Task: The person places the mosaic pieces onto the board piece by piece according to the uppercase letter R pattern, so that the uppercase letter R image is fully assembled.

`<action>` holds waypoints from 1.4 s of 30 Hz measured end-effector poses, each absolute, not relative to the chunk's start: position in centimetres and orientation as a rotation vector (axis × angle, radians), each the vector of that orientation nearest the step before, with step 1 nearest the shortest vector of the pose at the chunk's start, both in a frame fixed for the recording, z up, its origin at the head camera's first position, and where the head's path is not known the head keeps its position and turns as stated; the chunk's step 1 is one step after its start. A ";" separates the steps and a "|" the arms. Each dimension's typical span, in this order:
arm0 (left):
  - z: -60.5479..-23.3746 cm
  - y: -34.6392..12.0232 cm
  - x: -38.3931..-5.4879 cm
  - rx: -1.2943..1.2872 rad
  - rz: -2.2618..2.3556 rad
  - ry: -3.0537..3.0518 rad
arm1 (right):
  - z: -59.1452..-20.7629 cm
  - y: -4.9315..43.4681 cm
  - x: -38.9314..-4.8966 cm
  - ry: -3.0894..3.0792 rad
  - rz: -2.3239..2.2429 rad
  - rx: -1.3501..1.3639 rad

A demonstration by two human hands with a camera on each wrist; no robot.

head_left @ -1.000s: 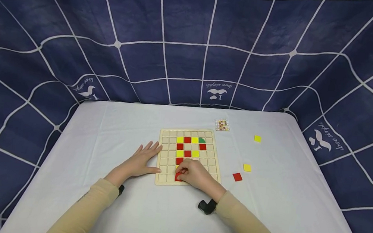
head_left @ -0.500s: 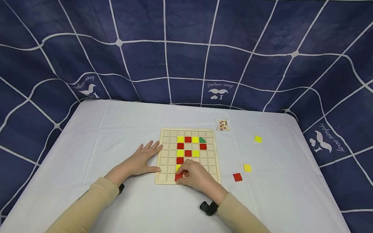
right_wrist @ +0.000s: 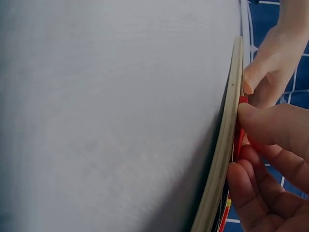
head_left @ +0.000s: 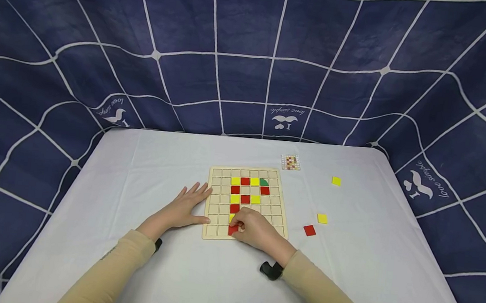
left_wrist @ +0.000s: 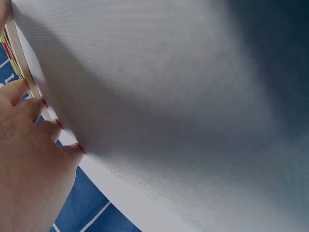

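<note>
My left hand [head_left: 187,207] lies spread on the table, fingertips and thumb at the left edge of the wooden grid board [head_left: 213,205]. In the left wrist view its fingers [left_wrist: 36,106] line up along the board's edge. Over the lower middle of the board, my right hand [head_left: 255,228] pinches a red square tile [head_left: 233,230] in the bottom row. The right wrist view shows the thumb [right_wrist: 270,121] at this tile's edge, with the other fingers curled close by. Red and yellow tiles and a green quarter-round tile [head_left: 264,183] sit in cells above, one yellow tile partly hidden by the fingers.
To the right of the board lie a loose red tile [head_left: 309,230] and two yellow tiles, one near [head_left: 322,218] and one farther back [head_left: 336,181]. A small printed pattern card [head_left: 290,162] is behind the board. A blue checked curtain [head_left: 241,83] surrounds the white table.
My right thumb has shifted slightly toward the board's front edge, showing more of the red tile between thumb and fingers. The left hand keeps its place.
</note>
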State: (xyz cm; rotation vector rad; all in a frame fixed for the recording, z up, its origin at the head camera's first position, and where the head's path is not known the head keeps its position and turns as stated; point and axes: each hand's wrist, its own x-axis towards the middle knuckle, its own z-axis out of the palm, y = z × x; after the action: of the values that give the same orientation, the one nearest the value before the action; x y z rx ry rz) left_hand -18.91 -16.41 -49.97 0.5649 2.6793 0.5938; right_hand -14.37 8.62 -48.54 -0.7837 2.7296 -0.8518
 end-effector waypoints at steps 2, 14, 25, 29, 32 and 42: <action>-49.9 -16.4 -18.9 0.565 0.590 2.680 | -48.5 8.6 -14.3 2.731 -0.837 -0.778; -49.9 -16.4 -19.0 0.562 0.582 2.682 | -48.0 9.8 -14.1 2.704 -0.857 -0.787; -50.4 -16.3 -19.1 0.550 0.561 2.687 | -47.6 16.9 -15.0 2.768 -1.110 -0.605; -50.4 -16.3 -19.1 0.557 0.564 2.686 | -47.2 20.4 -15.7 2.831 -1.113 -0.457; -50.4 -16.3 -19.1 0.560 0.569 2.684 | -46.9 22.9 -16.1 2.859 -1.079 -0.341; -50.3 -16.4 -19.0 0.566 0.583 2.686 | -47.4 28.1 -15.7 2.818 -0.933 -0.079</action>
State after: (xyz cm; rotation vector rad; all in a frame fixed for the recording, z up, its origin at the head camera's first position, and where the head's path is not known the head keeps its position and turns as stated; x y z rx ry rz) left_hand -19.01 -16.44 -50.32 0.5664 2.6863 0.5834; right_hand -15.70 28.12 -47.43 -0.0791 2.8184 -0.9329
